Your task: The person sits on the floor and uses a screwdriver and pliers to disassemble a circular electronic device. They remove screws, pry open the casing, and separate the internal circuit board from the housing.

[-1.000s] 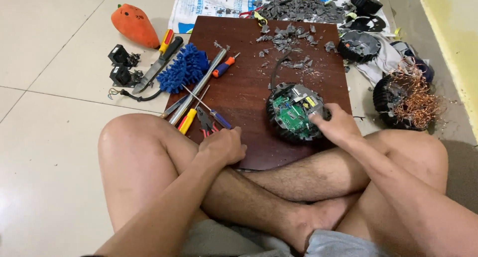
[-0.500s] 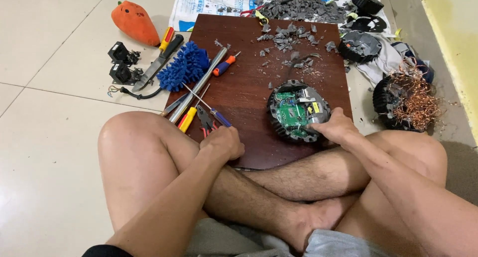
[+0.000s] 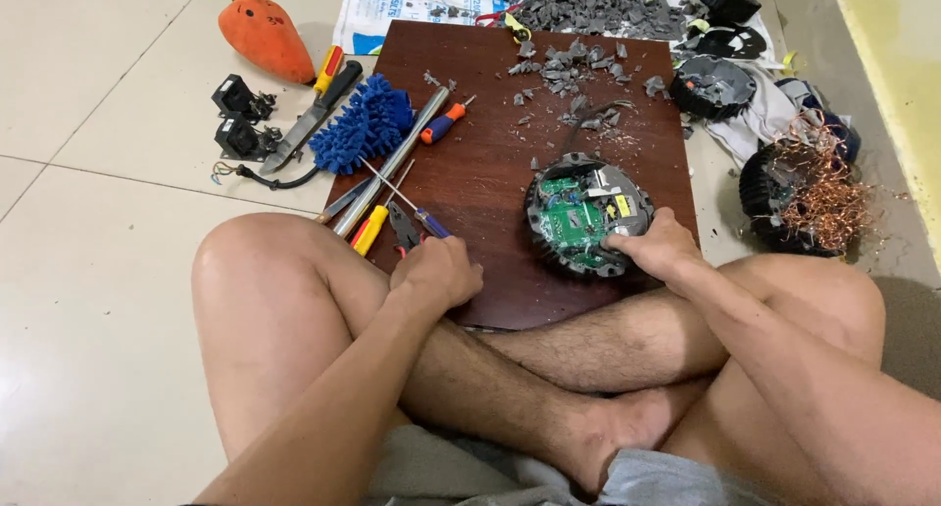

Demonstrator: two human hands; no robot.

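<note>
Board [image 3: 490, 173]: tools [image 3: 392, 163], grey shards [image 3: 569, 70].

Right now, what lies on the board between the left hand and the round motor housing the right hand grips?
In the head view, only bare brown board separates the left hand from the round motor housing; the right hand grips its near edge.

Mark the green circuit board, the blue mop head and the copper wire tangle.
green circuit board [image 3: 573, 222], head view, board centre
blue mop head [image 3: 368, 128], head view, middle of fringe
copper wire tangle [image 3: 828, 187], head view, middle of coil

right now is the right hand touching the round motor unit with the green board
Touching: the head view shows the right hand with its fingers lying on the round motor unit's near rim.
</note>
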